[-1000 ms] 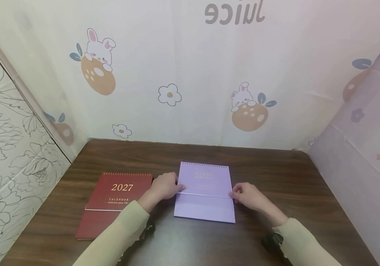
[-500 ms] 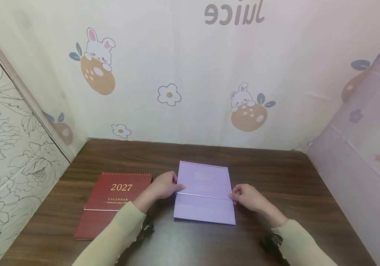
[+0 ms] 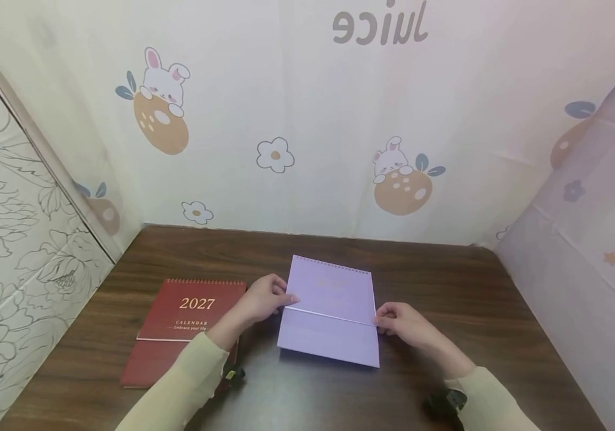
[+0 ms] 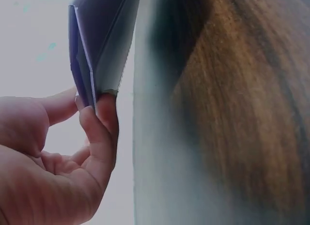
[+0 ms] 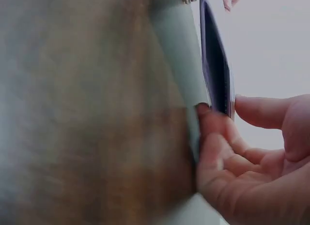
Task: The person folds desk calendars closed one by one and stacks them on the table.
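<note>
A purple desk calendar (image 3: 331, 299) with a spiral binding along its top lies between the two hands in the head view, turned slightly clockwise. The left hand (image 3: 265, 297) pinches its left edge, thumb on the front cover. At the opposite edge, the right hand (image 3: 407, 323) pinches it too. In the left wrist view, the folded calendar (image 4: 104, 36) shows its side opening, with fingertips behind it. The right wrist view shows the calendar (image 5: 218, 65) edge-on between thumb and fingers. Its gold print is faint under glare.
On the left of the dark wooden table (image 3: 447, 275) stands a red desk calendar (image 3: 191, 311) marked 2027, partly covered by the left forearm. A patterned curtain (image 3: 318, 120) hangs behind the table's far edge. A black wrist device (image 3: 444, 402) sits at the right sleeve.
The purple calendar has turned slightly clockwise: its left side has shifted up in the head view and its right side down. Both hands have moved with it, still gripping its edges.
</note>
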Tool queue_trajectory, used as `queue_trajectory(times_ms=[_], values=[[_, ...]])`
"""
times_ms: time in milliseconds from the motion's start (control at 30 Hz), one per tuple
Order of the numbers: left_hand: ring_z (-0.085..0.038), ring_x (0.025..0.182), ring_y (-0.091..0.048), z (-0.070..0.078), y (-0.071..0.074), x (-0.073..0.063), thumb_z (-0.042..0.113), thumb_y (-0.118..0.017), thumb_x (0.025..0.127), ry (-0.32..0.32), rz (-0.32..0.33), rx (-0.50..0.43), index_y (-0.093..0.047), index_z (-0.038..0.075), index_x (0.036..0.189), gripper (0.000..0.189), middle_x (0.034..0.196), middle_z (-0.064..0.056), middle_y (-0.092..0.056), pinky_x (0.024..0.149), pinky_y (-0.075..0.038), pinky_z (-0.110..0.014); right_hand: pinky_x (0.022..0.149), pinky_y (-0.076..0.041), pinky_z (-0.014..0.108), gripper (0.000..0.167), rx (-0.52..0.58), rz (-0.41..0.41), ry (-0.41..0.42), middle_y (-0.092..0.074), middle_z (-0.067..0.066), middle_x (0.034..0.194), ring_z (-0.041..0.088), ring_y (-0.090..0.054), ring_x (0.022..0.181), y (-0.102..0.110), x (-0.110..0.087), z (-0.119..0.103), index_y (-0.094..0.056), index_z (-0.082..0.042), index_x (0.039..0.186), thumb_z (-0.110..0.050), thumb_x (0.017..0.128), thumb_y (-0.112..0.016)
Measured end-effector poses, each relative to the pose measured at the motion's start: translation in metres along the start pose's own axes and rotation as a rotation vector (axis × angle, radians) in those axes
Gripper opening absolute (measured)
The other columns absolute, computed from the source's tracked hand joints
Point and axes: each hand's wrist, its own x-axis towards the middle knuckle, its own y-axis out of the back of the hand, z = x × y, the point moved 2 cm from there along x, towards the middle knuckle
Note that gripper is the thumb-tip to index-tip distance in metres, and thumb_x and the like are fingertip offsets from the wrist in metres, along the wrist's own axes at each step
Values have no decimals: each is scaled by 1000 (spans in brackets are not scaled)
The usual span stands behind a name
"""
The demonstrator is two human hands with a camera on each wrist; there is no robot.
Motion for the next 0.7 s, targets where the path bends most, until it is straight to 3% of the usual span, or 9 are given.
queue_trajectory(times_ms=[100,233,500,700], values=[[-22,68,-62,-1,1,0,26,-84,82,3,29,-8,-59,0,108,44,82,-5,-66,64,-52,-35,79,-55,38,28,118,16,-16,-70,10,92,24,-65,86,-1,-1,3,-61,3,107,-18,92,-72],[-20,69,-60,0,4,-4,27,-85,80,3,72,34,-61,1,112,48,80,-3,-65,63,-50,-34,84,-53,42,41,158,52,-39,-72,9,95,24,-66,89,-3,-3,2,-55,2,121,-18,90,-74],[-16,71,-59,-1,14,-23,27,-83,83,-19,89,126,-60,-2,128,58,81,-1,-65,65,-50,-33,93,-49,52,52,75,73,29,-72,3,91,21,-67,90,-14,-9,-11,-50,-1,137,-14,91,-72],[-15,74,-58,-12,26,-39,27,-81,84,-22,124,203,-62,-2,128,56,84,0,-66,66,-49,-33,83,-53,41,56,58,24,108,-72,3,88,19,-67,84,-32,-8,-19,-50,7,135,-13,89,-75]])
